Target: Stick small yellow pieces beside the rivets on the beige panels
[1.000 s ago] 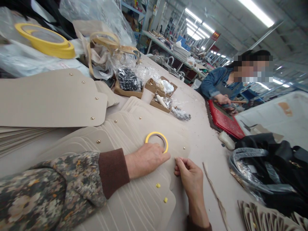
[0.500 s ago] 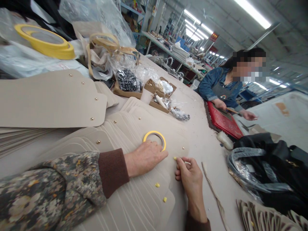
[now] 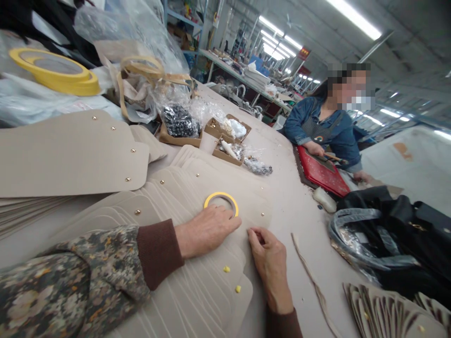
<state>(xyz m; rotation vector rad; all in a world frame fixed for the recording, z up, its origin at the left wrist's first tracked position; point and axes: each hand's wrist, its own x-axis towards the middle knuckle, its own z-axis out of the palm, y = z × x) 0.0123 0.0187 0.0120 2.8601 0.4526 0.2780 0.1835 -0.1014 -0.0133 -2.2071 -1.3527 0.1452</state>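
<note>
My left hand is closed around the lower edge of a roll of yellow tape, just above a fanned stack of beige panels with small metal studs. To its right, my right hand has thumb and index finger pinched together at the edge of the panels. What those fingertips hold is hidden. Two small yellow tape bits stick to panels lower in the stack.
More beige panels lie at left, below stacked yellow tape rolls. Small cardboard boxes stand behind. Black bags, a beige cord and bundled strips lie right. A co-worker leans over a red piece.
My right hand has moved slightly left, toward the panel edge; the yellow bit at its fingertips no longer shows. My left hand stays on the tape roll. The whole view has shifted slightly.
</note>
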